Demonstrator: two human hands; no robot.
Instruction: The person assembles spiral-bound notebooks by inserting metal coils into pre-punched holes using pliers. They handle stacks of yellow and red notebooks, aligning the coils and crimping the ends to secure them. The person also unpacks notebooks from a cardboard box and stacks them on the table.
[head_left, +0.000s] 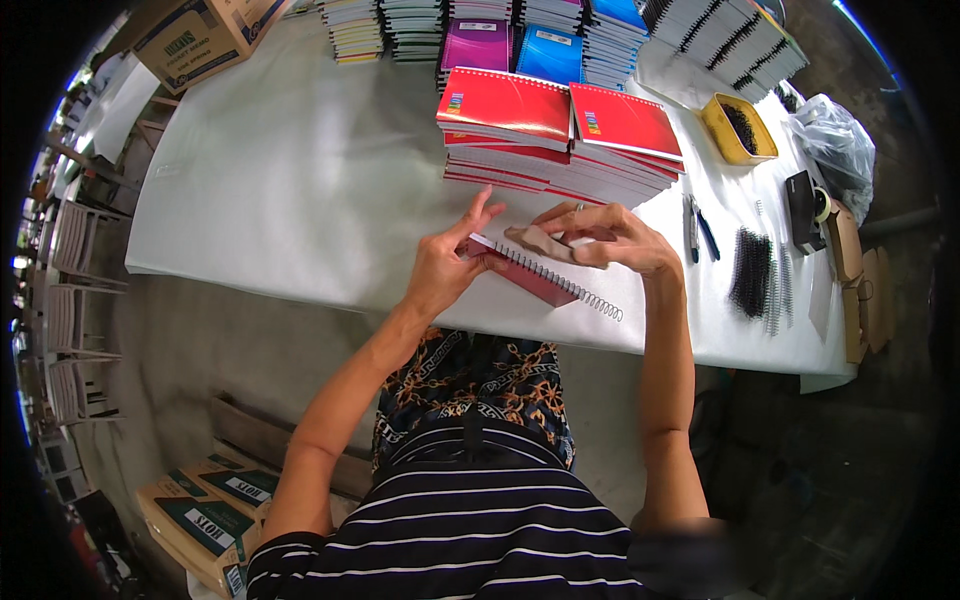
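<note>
Striped sleeves and bare forearms reach up from the lower edge to a red notebook [530, 270] held at the near edge of a white-covered table [300, 190]. The left hand [447, 262] grips the notebook's left end, thumb beneath and fingers partly raised. The right hand [600, 238] closes around the top of the book at its wire coil [570, 285], whose free end sticks out past the cover toward the right.

With that tail of wire loose and the book tilted over the table edge, the coil may snag or work itself out of the punched holes if the grip slackens, and the notebook could slide off toward the lap.

Just beyond the hands stand two stacks of red notebooks [560, 140], with purple, blue and other stacks behind. To the right lie pens [698, 235], a heap of black coils [752, 270], a yellow tray [738, 130] of dark bits, a tape dispenser [805, 208] and a clear plastic bag [835, 145]. Cardboard boxes [205, 515] sit on the concrete floor, another on the table's far left corner, and folded chairs line the left wall.
</note>
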